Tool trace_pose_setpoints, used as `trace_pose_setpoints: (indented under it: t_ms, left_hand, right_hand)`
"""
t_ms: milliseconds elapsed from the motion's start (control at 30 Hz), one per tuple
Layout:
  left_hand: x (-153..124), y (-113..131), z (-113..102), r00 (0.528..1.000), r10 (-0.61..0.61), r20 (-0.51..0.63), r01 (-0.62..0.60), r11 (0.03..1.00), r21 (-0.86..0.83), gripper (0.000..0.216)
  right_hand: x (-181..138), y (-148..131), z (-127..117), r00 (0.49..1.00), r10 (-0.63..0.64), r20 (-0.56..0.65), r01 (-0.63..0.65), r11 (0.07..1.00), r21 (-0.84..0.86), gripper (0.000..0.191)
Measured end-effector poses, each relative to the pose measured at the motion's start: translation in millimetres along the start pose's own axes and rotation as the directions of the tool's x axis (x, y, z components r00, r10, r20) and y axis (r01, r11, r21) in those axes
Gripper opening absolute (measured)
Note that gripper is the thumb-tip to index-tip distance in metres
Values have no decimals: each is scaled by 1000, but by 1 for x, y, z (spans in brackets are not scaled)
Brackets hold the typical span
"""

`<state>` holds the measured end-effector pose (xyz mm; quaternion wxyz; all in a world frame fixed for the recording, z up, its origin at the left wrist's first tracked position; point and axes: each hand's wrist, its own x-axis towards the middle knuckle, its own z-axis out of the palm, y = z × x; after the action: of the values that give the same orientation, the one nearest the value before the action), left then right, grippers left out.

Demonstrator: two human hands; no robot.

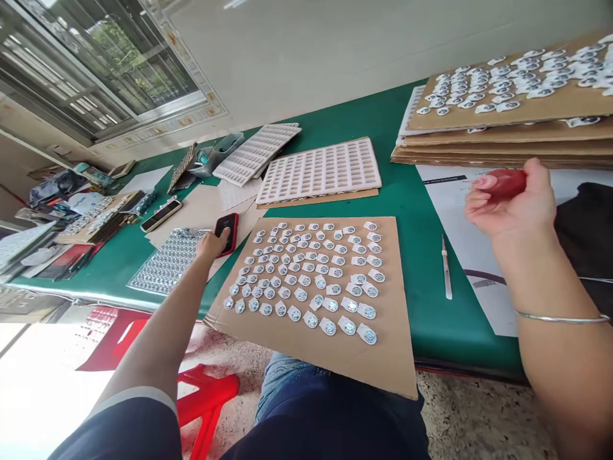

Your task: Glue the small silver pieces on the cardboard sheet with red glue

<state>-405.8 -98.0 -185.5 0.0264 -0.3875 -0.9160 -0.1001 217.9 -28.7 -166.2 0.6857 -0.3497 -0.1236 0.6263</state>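
My left hand (211, 243) reaches out over the green table (421, 300) and rests on a red-cased phone (228, 232), fingers closed around its near end. My right hand (510, 201) is raised at the right, fingers wrapped round a red rounded object (506, 182). Between my arms lies a brown cardboard sheet (335, 338) overhanging the table's front edge, covered with rows of several small round silver-and-white pieces (306, 275). A thin white tool (446, 268) lies on the table right of the cardboard.
White gridded trays (320, 171) sit behind the cardboard, another tray (256, 152) further left. Stacked cardboard sheets (502, 150) with more pieces are at the back right. A sheet of silver pieces (167, 262), another phone (161, 215) and clutter lie left. A red stool (205, 396) stands below.
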Motion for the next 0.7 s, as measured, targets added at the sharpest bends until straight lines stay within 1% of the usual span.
trace_pose_setpoints:
  t_ms: [67,133,200,267,367,433,500,533,600,700]
  left_hand:
    - [-5,2,8,1000,-29,-8,29,999,17,68]
    - [-9,4,13,1000,-23,-15,24,1000,12,89]
    - [-9,3,14,1000,-2,-8,2,1000,-11,97]
    - [-7,-1,12,1000,27,2,-27,999,-44,98]
    - [-6,-13,7,996,87,0,-87,990,-108,97]
    - [-8,-24,2,991,131,-24,-133,978,-164,86]
    - [-15,-37,-3,982,174,-78,-187,959,-213,70]
    - [-20,-43,-6,974,198,-111,-219,948,-231,65]
    - [-30,-55,-12,951,260,-166,-296,922,-248,60]
    - [-41,-66,-14,911,375,-175,-410,874,-262,59]
  right_hand:
    - [2,1,-1,1000,0,-11,0,1000,-8,45]
    - [4,1,-3,1000,12,-21,-12,1000,-8,44]
    - [7,2,-6,999,17,-44,-17,1000,0,43]
    - [11,2,-9,998,5,-66,-5,1000,11,41]
    - [15,3,-14,998,-13,-62,14,1000,27,37]
    - [17,4,-17,998,-11,-60,13,999,30,35]
    - [19,6,-19,998,-12,-68,14,1000,25,35]
    - [20,7,-20,998,-17,-68,19,1000,21,35]
    - [19,9,-21,998,-31,-60,32,999,7,35]
    - [15,11,-18,999,-37,-33,37,999,-3,35]
